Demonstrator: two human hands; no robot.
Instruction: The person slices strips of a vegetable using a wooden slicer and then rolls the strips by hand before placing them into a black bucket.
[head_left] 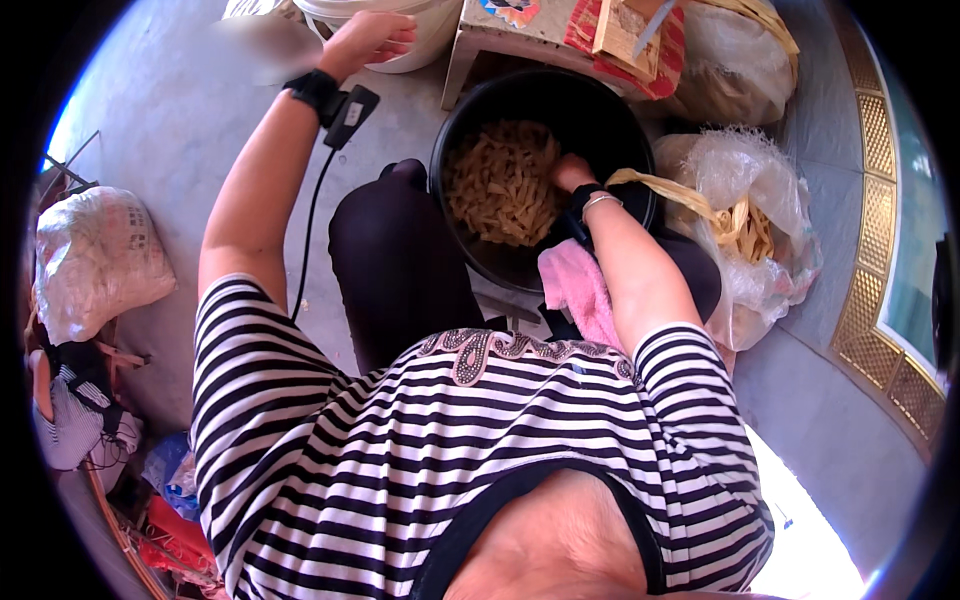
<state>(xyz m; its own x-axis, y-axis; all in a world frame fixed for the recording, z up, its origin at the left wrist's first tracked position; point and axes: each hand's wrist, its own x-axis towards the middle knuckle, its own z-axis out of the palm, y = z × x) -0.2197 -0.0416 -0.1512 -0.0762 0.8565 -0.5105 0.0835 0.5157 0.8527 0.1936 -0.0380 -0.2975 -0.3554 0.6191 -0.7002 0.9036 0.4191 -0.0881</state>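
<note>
My left hand [370,41] is at the side of a white bucket [425,45], its fingers loosely bent and slightly apart, with nothing visible in them. A dark wrist strap with a small black box and cable is on that wrist. My right hand [572,173] reaches into a round black tub [590,95], at the edge of a heap of tan cut strips [500,185]. It looks closed, but its fingertips are hidden, and what they hold cannot be made out. A pink towel [580,290] lies beneath my right forearm, between my knees and the tub.
A low stool or table [520,30] behind the tub bears a wooden box [625,45] with a blade on it. To the right, a clear plastic bag [775,190] holds tan strips. A stuffed whitish sack [100,260] and assorted cloths line the left side.
</note>
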